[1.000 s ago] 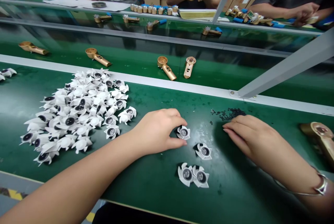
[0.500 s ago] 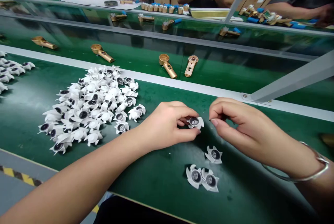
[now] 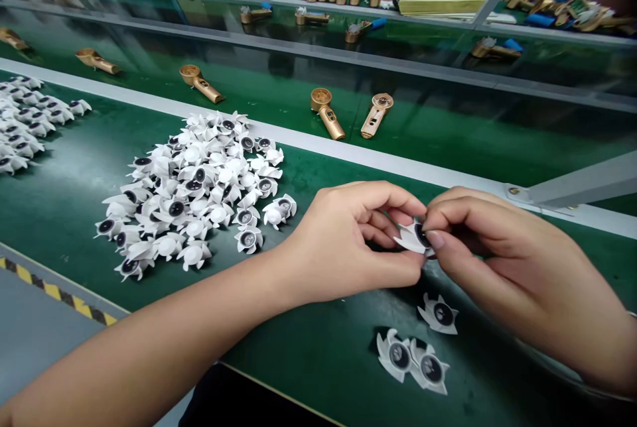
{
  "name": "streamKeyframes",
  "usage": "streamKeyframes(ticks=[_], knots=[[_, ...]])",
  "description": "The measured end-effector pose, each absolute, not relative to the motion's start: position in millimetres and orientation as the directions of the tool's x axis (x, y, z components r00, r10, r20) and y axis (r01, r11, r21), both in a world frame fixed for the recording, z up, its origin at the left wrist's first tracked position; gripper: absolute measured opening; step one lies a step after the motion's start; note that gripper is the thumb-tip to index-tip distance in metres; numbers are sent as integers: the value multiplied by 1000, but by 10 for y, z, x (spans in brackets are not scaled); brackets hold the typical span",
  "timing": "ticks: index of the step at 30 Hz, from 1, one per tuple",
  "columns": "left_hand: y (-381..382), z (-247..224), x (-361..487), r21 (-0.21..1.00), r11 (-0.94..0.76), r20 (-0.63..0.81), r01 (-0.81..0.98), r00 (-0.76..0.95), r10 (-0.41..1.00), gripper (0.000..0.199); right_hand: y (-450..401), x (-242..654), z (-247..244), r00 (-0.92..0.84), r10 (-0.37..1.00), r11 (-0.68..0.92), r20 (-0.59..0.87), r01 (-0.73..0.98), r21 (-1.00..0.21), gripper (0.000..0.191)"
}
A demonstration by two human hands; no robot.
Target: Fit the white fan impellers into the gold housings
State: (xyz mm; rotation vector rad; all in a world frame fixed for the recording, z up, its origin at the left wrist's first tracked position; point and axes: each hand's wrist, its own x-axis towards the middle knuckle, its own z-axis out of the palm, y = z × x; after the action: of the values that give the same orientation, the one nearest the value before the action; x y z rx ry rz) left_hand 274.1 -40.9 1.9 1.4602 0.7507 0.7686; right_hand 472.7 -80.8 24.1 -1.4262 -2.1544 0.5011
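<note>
My left hand (image 3: 363, 235) holds a white fan blade (image 3: 412, 239) by its edges, its dark hub turned toward my right hand (image 3: 502, 254). The thumb and forefinger of my right hand are pinched at that hub; whatever may be between them is too small to make out. Below my hands, three more blades lie hub up: a single one (image 3: 442, 313) and a touching pair (image 3: 413, 361). A large heap of white fan blades (image 3: 199, 182) rests to the left of my hands on the green table (image 3: 308, 334).
Beyond a white rail (image 3: 308, 140) lie gold fan housings, such as one by the middle (image 3: 327, 113) and one beside it (image 3: 377, 115). A slanted metal post (image 3: 587, 182) stands at the right. More blades (image 3: 30, 115) lie far left. People work across the bench.
My right hand has come in to meet the blade in my left hand, its fingertips now at the hub. The view has shifted, so the table's contents appear displaced.
</note>
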Motion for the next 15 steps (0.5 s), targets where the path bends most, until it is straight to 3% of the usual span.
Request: streamKeyframes(ticks=[5, 7, 11, 13, 14, 15], knots=[[-413, -3, 2743, 998, 67, -43, -21, 572, 819, 32, -839, 4781, 200, -377, 901, 432, 213, 759, -487, 11], [-405, -1, 2742, 992, 117, -78, -36, 556, 828, 32, -903, 4817, 196, -425, 856, 514, 295, 762, -394, 10], [-369, 74, 2733, 961, 249, -161, -123, 487, 858, 31, -876, 4836, 287, -579, 663, 721, 474, 663, -199, 29], [-335, 120, 2714, 935, 301, -187, -186, 463, 867, 29, -622, 4774, 348, -454, 750, 620, 481, 736, -272, 19], [-315, 137, 2700, 926, 312, -188, -212, 457, 869, 27, -420, 4721, 369, -321, 831, 494, 455, 802, -337, 19], [-294, 148, 2685, 919, 315, -183, -236, 454, 872, 24, -174, 4654, 377, -107, 918, 267, 381, 878, -397, 23]])
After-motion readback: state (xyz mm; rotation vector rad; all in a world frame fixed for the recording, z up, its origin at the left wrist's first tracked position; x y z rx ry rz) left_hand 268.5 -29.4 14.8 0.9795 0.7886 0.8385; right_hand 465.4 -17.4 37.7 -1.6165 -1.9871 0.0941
